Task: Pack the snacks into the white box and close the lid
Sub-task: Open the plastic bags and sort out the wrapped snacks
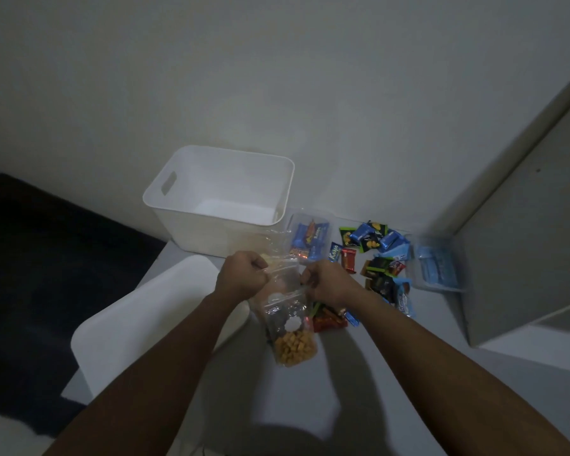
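A clear plastic bag (288,327) with orange-yellow snack cubes at its bottom hangs between my hands, above the table. My left hand (242,274) pinches the bag's top edge on the left. My right hand (326,283) pinches the top edge on the right. The white box (181,222) stands open behind my hands, and nothing shows inside it. Its white lid (129,337) lies flat at the front left, partly under my left forearm. Several wrapped snacks (375,255) in blue, green and red lie scattered to the right.
A clear tub (310,240) holding blue packets sits just right of the box. Another clear container (436,266) with a light blue pack stands at the far right. A grey cabinet (520,245) borders the right side. A dark floor drops off to the left.
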Motion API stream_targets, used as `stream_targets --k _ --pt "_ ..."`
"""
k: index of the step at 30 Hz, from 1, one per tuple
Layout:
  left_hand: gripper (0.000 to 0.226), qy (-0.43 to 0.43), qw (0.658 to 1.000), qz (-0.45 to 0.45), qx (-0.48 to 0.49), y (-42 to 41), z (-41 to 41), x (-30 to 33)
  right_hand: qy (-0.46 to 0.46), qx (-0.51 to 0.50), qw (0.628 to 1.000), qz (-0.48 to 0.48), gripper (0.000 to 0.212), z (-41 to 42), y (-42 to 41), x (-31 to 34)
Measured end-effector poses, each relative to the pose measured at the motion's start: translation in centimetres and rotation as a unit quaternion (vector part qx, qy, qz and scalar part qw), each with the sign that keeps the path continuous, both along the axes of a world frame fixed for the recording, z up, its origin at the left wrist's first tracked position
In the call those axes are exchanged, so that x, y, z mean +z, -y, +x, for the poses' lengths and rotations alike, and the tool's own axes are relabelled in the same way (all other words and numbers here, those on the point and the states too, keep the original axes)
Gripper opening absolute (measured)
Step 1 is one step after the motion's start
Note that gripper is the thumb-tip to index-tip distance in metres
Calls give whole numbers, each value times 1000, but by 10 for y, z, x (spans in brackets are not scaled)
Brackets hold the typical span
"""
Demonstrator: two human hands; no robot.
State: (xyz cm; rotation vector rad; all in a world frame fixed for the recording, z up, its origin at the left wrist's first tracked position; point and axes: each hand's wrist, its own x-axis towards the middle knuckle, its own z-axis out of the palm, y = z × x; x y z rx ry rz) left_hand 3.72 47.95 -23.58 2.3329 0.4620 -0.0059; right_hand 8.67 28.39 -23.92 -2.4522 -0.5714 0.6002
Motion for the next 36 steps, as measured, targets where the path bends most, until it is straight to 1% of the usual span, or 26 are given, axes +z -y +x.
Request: stream_targets --k 3,5,11,13,15,18,21,24,28,31,33,36 --pt "14 -9 1000 4 -16 -3 -3 -1 22 8 1000 -4 20 -5 -4 -5" --pt "12 -5 999 7 -31 -3 -4 -1 29 16 999 -11 19 -7 -4 -6" --pt "6 -9 997 -4 -74 -3 -5 1 21 24 999 -33 17 -7 3 -9" --pt "7 -16 996 -4 -90 -3 -6 2 16 22 999 -33 23 -8 4 -9" --pt "7 -16 994 -4 -106 -2 -7 3 18 19 999 -36 33 -9 6 -9" --pt "6 -17 992 -19 -126 -2 -9 4 20 18 999 -30 38 -10 10 -10" --pt "6 -27 988 -30 -152 -2 -11 5 9 18 1000 -20 38 -11 13 -8" --pt "9 -40 985 -24 -166 -1 -14 9 -3 31 1000 -4 33 -12 16 -2" --pt "10 -65 980 -7 -186 -1 -16 28 -5 77 997 -16 34 -10 17 22" --pt "10 -68 981 7 -180 -6 -14 58 6 81 997 -10 30 -5 16 58" --pt "8 -67 984 -1 -163 -14 -10 82 12 73 997 10 26 0 14 90" --pt "6 -46 990 -25 -133 -27 -3 123 -7 40 996 73 17 9 9 136"
